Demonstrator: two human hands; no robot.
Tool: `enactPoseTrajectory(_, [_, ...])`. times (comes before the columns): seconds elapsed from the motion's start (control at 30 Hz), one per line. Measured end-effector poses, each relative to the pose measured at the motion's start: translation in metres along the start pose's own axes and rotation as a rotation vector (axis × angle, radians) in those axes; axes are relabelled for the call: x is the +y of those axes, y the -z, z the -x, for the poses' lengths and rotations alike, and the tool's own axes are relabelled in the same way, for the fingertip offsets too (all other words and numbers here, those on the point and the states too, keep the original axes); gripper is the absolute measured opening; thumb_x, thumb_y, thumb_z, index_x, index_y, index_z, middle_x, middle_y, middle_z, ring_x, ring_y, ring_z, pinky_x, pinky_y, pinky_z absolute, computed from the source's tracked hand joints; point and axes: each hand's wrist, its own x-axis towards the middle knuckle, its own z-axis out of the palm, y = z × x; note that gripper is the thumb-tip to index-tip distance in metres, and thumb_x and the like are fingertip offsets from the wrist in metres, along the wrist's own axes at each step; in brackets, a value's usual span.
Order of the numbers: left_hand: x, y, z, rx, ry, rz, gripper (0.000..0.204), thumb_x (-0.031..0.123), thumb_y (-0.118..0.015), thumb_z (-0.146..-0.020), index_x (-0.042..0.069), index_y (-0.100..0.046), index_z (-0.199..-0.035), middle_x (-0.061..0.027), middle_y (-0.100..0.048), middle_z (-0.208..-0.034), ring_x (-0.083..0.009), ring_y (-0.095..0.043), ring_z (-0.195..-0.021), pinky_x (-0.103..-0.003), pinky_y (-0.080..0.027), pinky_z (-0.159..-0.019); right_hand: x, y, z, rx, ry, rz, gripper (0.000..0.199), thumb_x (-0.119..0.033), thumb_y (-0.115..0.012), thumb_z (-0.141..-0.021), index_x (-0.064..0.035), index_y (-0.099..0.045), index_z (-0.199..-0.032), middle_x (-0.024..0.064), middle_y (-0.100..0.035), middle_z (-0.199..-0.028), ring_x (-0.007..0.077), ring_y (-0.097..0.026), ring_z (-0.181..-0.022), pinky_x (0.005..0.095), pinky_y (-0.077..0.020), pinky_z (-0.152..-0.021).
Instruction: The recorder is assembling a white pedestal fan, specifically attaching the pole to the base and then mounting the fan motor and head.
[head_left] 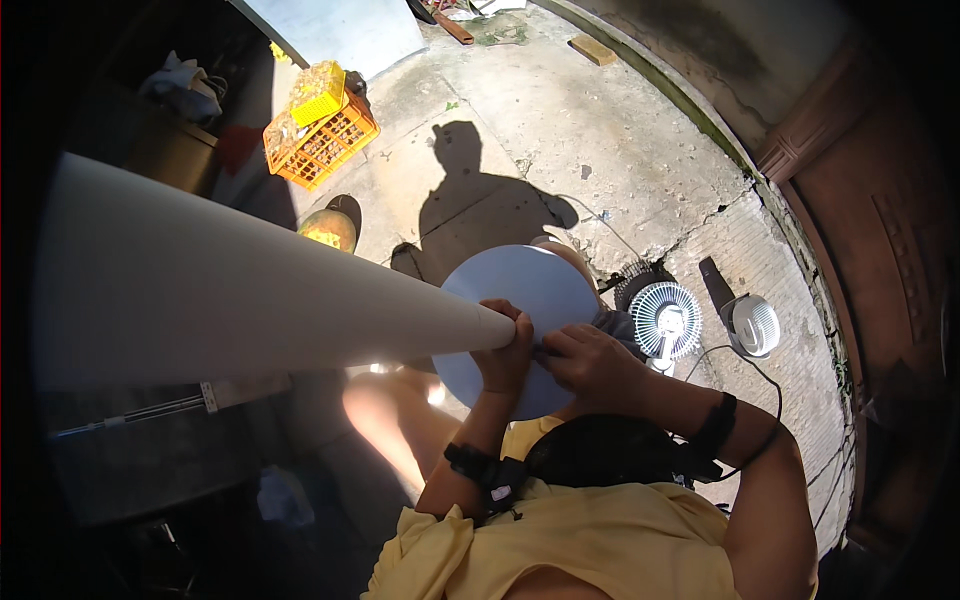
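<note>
A long white tube [270, 270] runs in from the left edge, and its narrow-looking end meets my left hand [505, 352]. The fingers of that hand curl round the tube's end, over a round, flat, pale blue disc [465, 290] that lies at my lap. Just right of it, my right hand [590, 365] is closed above the disc, fingertips pinched together. Whatever sits between those fingertips is hidden. Where the tube joins or touches the disc, my hands cover the spot.
On the concrete at right lie a round fan head [667, 318] with a cable and a white round part [756, 325]. An orange crate [325, 145] carries a small yellow basket [319, 93]. A wooden block [592, 49] lies farther off. Brown panelling [870, 210] borders the right.
</note>
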Motion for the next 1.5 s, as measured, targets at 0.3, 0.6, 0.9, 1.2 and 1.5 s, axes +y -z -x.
enactPoseTrajectory(0.3, [0.004, 0.001, 0.003, -0.002, -0.077, -0.052, 0.016, 0.0, -0.065, -0.076, 0.004, -0.052, -0.085, -0.004, -0.053, -0.073, -0.0148, -0.055, -0.066, -0.03, -0.047, -0.065, 0.002, 0.017, -0.012, -0.161, 0.075, 0.046, 0.044, -0.035, -0.077, -0.059, -0.0078, -0.066, -0.091, 0.0061, -0.056, -0.094, 0.0196, -0.057, -0.085, 0.031, -0.0474, -0.077])
enactPoseTrajectory(0.6, [-0.005, 0.004, 0.008, -0.007, 0.027, 0.045, 0.017, -0.001, -0.066, -0.074, 0.003, -0.052, -0.083, -0.0062, -0.054, -0.075, -0.0191, -0.057, -0.067, -0.031, -0.048, -0.067, -0.005, 0.006, 0.009, -0.303, 0.283, -0.011, 0.023, -0.023, -0.065, -0.075, -0.0095, -0.067, -0.094, 0.0065, -0.056, -0.096, 0.0209, -0.057, -0.087, 0.031, -0.0488, -0.079])
enactPoseTrajectory(0.9, [-0.008, 0.001, 0.004, -0.025, 0.011, 0.05, 0.018, -0.003, -0.065, -0.075, 0.004, -0.05, -0.084, -0.0043, -0.053, -0.074, -0.0167, -0.057, -0.067, -0.03, -0.048, -0.067, 0.002, -0.002, 0.002, -0.146, 0.263, 0.084, 0.016, -0.017, -0.061, -0.077, -0.0081, -0.066, -0.089, 0.0039, -0.056, -0.092, 0.0185, -0.055, -0.084, 0.0279, -0.047, -0.077])
enactPoseTrajectory(1.2, [-0.005, 0.0, 0.005, -0.019, -0.007, 0.103, 0.017, -0.002, -0.062, -0.075, 0.004, -0.049, -0.083, -0.0047, -0.057, -0.075, -0.0149, -0.058, -0.069, -0.028, -0.05, -0.07, 0.055, 0.02, 0.003, 0.023, -0.123, -0.062, 0.026, -0.011, -0.071, -0.075, -0.0101, -0.07, -0.101, 0.0062, -0.057, -0.093, 0.0236, -0.06, -0.093, 0.0355, -0.0506, -0.082])
enactPoseTrajectory(1.5, [-0.005, 0.004, 0.007, -0.038, 0.006, 0.068, 0.017, -0.003, -0.062, -0.074, 0.004, -0.05, -0.084, -0.0063, -0.057, -0.076, -0.0156, -0.059, -0.07, -0.029, -0.051, -0.071, 0.023, 0.02, 0.028, 0.076, -0.171, -0.008, 0.024, -0.009, -0.068, -0.077, -0.0071, -0.069, -0.101, 0.0071, -0.057, -0.095, 0.0236, -0.061, -0.089, 0.0368, -0.0513, -0.083])
